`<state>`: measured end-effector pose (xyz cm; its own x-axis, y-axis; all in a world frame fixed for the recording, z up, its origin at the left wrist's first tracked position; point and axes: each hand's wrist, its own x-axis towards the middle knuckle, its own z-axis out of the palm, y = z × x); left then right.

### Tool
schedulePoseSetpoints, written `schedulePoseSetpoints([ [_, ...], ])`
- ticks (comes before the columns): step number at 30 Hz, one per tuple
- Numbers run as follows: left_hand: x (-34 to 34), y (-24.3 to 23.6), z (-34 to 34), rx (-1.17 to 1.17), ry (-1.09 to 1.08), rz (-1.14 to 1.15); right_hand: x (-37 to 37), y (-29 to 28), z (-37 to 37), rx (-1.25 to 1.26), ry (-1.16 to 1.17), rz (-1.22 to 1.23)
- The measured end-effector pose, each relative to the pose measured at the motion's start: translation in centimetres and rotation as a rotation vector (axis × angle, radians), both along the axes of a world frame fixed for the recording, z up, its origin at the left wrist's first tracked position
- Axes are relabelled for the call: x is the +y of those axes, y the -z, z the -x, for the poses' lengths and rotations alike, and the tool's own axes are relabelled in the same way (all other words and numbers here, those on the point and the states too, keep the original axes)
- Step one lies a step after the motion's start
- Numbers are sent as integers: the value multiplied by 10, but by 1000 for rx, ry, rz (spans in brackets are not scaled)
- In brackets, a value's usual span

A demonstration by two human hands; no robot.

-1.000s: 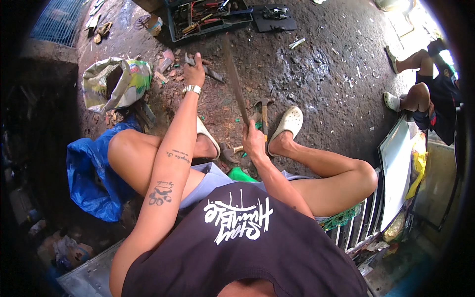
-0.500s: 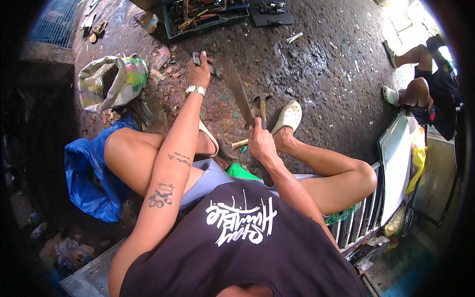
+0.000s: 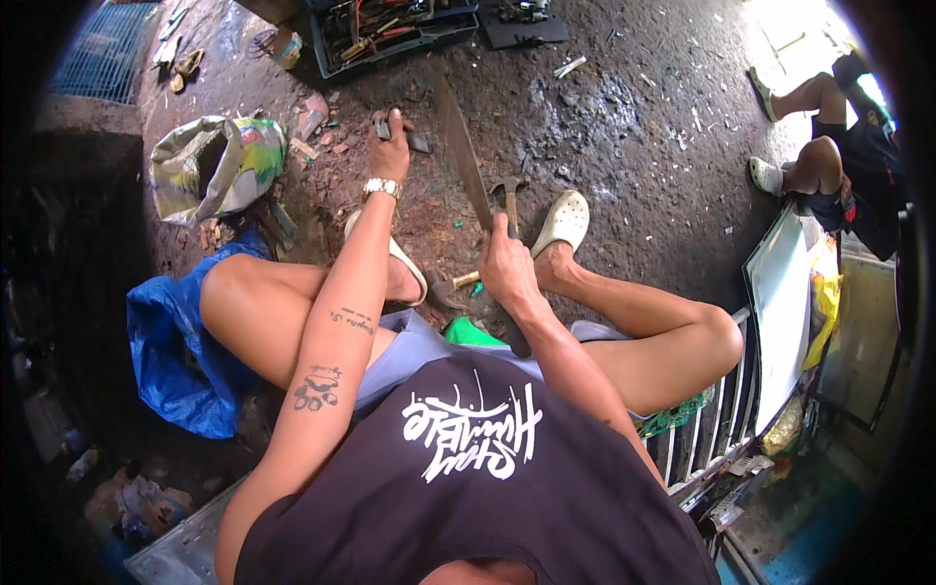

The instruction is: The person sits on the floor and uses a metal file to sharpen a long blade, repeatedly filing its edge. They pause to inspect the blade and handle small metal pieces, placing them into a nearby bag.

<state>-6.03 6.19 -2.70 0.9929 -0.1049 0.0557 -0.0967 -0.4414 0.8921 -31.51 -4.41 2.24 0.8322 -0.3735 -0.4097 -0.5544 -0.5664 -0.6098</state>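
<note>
My right hand [image 3: 509, 271] is closed round the dark handle of a machete, low in front of my lap. The long, worn machete blade [image 3: 464, 156] points away from me, its far end left of the hand. My left hand [image 3: 388, 156], with a watch on the wrist, is stretched forward to the left of the blade. It is closed on a small grey piece [image 3: 382, 128] whose kind is unclear; the fingers partly hide it. A hammer [image 3: 510, 200] lies beside the blade near my right foot, and a second hammer [image 3: 446, 292] lies between my feet.
An open toolbox [image 3: 336, 70] full of tools stands ahead, with a dark flat board [image 3: 526, 32] beside it. A patterned sack [image 3: 219, 168] and a blue plastic sheet [image 3: 180, 341] are on the left. Another person's legs [image 3: 814, 171] show at far right. Debris dots the dirt floor.
The machete blade has moved slightly farther forward and shows more sharply. My left hand has drawn back a little, still closed on the grey piece. The whole view has shifted slightly.
</note>
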Motion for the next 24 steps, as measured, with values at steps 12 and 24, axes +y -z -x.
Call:
schedulePoseSetpoints([
  [12, -4, -4, 6, -50, 40, -96, 9, 10, -2, 20, -27, -37],
  [24, 8, 7, 1, -159, -82, -103, 8, 14, -13, 61, -37, -31],
])
